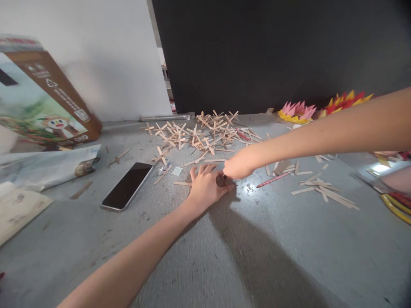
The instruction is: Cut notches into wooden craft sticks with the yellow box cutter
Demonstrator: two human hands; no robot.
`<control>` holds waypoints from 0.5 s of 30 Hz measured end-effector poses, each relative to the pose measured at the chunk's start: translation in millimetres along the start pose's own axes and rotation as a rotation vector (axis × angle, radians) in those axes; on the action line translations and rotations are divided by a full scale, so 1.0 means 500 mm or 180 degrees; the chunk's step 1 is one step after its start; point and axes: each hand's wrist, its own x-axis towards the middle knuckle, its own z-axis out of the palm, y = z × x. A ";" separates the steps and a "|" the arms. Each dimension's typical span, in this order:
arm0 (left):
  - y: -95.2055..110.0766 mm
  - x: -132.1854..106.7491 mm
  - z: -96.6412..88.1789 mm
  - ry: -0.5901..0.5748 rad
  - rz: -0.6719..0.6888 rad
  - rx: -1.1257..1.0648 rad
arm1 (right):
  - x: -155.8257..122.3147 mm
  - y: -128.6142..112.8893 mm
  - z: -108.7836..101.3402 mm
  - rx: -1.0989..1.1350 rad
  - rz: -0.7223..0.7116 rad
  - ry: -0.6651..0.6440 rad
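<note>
Left hand [205,187] lying palm-down, fingers spread, pressing craft stick [181,183] poking out at its 9 o'clock. Right hand [239,166] resting at 2 o'clock, fingers curled shut, touching left thumb; contents indiscernible. Phone [127,185] lying at 9. Pink pencil [273,180] lying at 3. Stick-cross pile [205,134] sitting at 12, farther back.

No text can be read.
White print and small symbols are carried on the brown side of the cardboard box [61,92] at far left, but they are too blurred to be made out. Printing on the paper sheet [48,164] lying near it on the tabletop [263,239] is likewise illegible.
</note>
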 end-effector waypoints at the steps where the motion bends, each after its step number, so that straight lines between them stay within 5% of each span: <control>1: 0.002 0.000 -0.001 -0.0021 -0.0023 0.0021 | 0.003 -0.002 -0.003 -0.0051 0.0038 -0.0172; 8: -0.004 0.000 0.005 0.0018 -0.0026 -0.0004 | 0.016 -0.009 -0.011 -0.0075 0.0068 -0.0700; 15: -0.014 -0.001 0.014 0.0033 0.0008 -0.0061 | -0.010 -0.007 0.011 -0.0269 -0.0199 0.0144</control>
